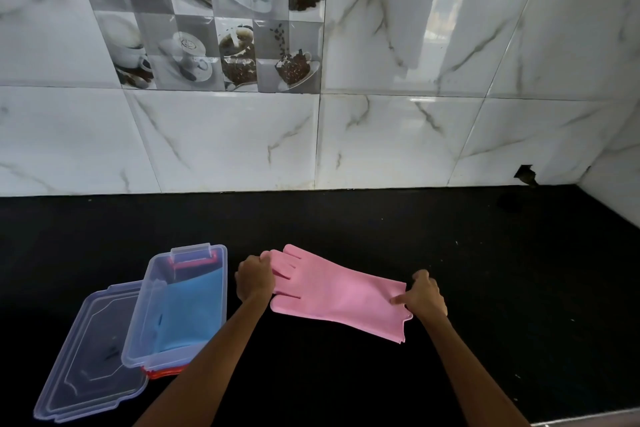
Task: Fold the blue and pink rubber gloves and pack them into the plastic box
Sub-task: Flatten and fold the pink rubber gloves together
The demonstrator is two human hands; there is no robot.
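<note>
A pink rubber glove (337, 291) lies flat on the black counter, fingers pointing left and cuff to the right. My left hand (255, 277) is closed on its fingertips. My right hand (425, 295) pinches the cuff edge. To the left stands the clear plastic box (145, 333), open, with red clips at its ends. A folded blue glove (192, 312) lies inside it.
The box's clear lid (88, 357) lies flat on the counter, partly under the box's left side. A marble-tiled wall (311, 135) rises behind the counter. The counter's front edge (588, 418) shows at the lower right.
</note>
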